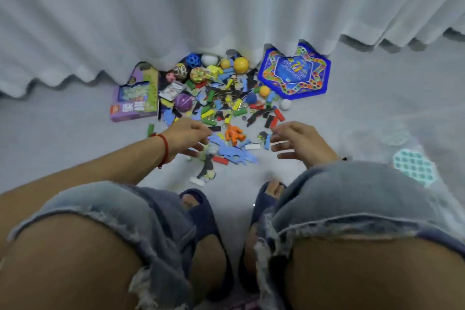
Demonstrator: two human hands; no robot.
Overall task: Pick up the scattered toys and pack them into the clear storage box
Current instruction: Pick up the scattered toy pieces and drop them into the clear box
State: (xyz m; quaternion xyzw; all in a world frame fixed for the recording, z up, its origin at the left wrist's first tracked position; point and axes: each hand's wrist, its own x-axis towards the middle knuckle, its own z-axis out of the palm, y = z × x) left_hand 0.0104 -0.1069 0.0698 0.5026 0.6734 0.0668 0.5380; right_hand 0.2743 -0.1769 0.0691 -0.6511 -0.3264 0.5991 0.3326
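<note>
A heap of small toys lies on the grey floor against a white curtain: coloured blocks, blue foam pieces (236, 155), an orange figure (234, 134), a yellow ball (240, 64), a purple ball (183, 101) and a grey figure (207, 168). My left hand (187, 137) hovers over the near left edge of the heap, fingers loosely curled, holding nothing that I can see. My right hand (295, 139) reaches in from the right with fingers spread and relaxed, just beside the pieces. No clear storage box is in view.
A purple game box (134, 100) lies left of the heap and a blue star-shaped game board (297, 72) at its right. The white curtain (226, 7) hangs behind. A teal patterned mat (414, 166) lies at the right. My knees and slippered feet fill the foreground.
</note>
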